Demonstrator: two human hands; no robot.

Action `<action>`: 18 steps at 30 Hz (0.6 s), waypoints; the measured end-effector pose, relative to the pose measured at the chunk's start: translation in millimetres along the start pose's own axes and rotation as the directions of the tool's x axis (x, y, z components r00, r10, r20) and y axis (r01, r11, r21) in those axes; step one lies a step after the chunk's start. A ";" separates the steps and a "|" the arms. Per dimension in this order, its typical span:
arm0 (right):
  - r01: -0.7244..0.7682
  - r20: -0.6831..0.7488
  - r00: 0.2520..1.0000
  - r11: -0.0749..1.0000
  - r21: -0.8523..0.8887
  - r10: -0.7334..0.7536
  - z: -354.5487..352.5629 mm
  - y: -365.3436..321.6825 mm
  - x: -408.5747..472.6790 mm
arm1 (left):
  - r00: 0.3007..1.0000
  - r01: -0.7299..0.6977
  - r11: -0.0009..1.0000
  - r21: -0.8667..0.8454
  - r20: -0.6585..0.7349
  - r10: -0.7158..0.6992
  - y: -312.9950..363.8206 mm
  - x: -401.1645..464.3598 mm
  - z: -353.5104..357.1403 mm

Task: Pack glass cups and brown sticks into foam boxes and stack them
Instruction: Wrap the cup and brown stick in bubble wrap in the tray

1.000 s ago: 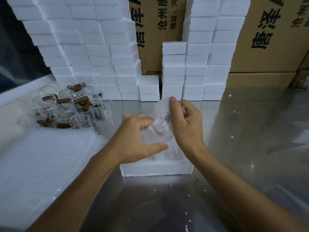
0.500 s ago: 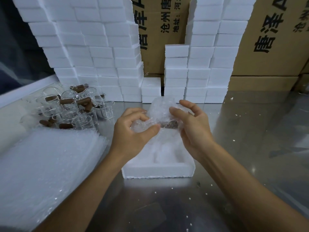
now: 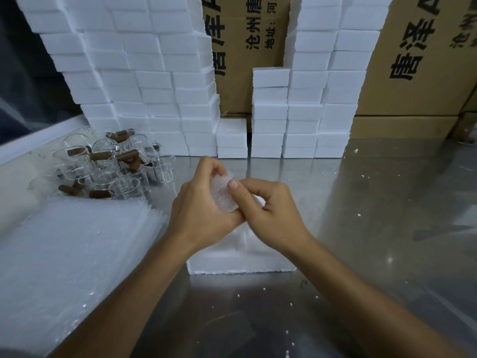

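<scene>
Both hands meet over an open white foam box on the steel table. My left hand and my right hand together grip a small bundle of bubble wrap, fingers curled round it; what is inside the bundle is hidden. To the left stands a cluster of glass cups with brown sticks lying in and between them.
A pile of bubble-wrap sheets covers the table's left side. Stacked white foam boxes form walls at the back, with a lower stack in the middle. Cardboard cartons stand behind. Foam crumbs dot the steel table.
The loose bubble wrap, with a brown stick showing through it, has been rolled into a tight bundle. Both hands have closed in together over the box.
</scene>
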State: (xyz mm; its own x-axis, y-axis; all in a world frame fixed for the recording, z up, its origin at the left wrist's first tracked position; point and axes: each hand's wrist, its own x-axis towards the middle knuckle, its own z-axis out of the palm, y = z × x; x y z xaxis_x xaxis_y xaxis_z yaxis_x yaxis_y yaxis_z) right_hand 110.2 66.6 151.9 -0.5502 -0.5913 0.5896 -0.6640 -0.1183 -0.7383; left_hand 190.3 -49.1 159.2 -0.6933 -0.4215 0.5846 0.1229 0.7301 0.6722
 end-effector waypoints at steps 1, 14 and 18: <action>0.038 0.023 0.999 0.999 -0.033 -0.037 3.6 -1.2 -1.1 | 1.000 -0.020 1.000 -0.003 0.011 0.020 0.1 0.1 -1.2; -0.012 0.109 0.994 1.000 0.027 0.009 0.3 -6.9 -0.2 | 0.987 -0.070 0.992 -0.101 0.135 0.083 5.1 -0.3 -2.8; -0.065 0.186 0.981 0.996 0.055 0.053 -6.7 -3.8 2.7 | 0.988 0.032 0.970 -0.241 0.155 0.006 2.5 3.0 -0.1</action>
State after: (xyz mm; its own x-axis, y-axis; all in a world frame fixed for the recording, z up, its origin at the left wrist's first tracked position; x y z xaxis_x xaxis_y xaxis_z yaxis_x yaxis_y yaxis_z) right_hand 107.8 70.8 158.4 -0.4813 -0.7347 0.4782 -0.5978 -0.1239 -0.7920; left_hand 188.7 -48.6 162.7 -0.7941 -0.3285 0.5113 0.2683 0.5655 0.7799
